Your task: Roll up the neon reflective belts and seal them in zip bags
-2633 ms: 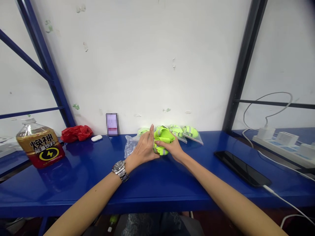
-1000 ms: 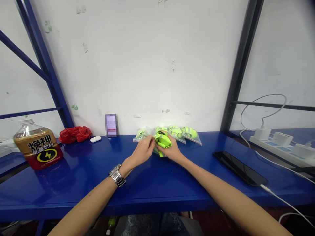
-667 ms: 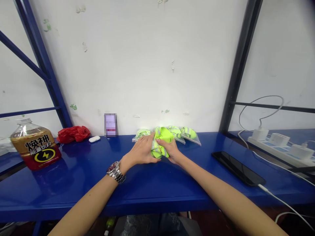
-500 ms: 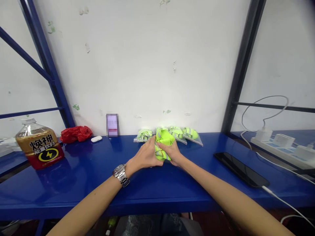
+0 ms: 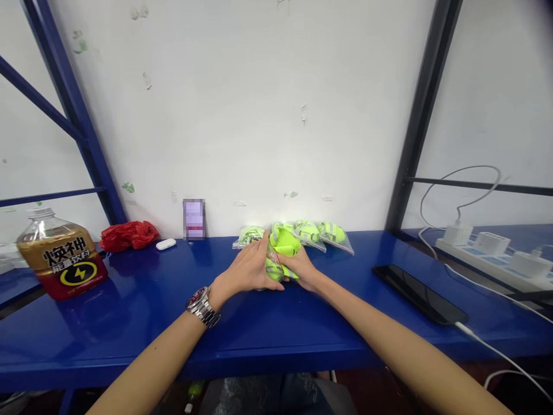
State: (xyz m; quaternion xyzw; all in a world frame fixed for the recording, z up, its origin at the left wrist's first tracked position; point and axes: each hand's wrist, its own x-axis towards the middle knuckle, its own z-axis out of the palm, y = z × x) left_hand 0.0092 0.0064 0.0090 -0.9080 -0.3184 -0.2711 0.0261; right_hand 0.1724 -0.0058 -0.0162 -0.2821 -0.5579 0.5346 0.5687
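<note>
Between my hands is a bunched, bright yellow-green reflective vest [image 5: 286, 242] with grey strips. Clear plastic, apparently a bag, shows along its left side. My left hand [image 5: 246, 268] grips the bundle from the left, its fingers behind and its thumb stretched along the front. On the other side my right hand [image 5: 303, 269] is closed around the vest, with most of its fingers hidden by the fabric. Just behind lie several clear bags with the same kind of yellow-green vests, among them a bagged vest [image 5: 333, 233] to the right and another bagged vest [image 5: 250, 235] to the left.
The blue table [image 5: 173, 311] meets a white wall. At left stand a large drink bottle [image 5: 63, 253], a red plastic bag [image 5: 129, 235], a small white case [image 5: 166, 244] and a propped phone [image 5: 194, 219]. At right lie a black phone [image 5: 419, 294] on its cable and a power strip [image 5: 492, 253].
My left hand has opened a little around the bundle, and more clear plastic shows on its left side. The vest sits slightly lower and tilted. The whole view has shifted slightly.
</note>
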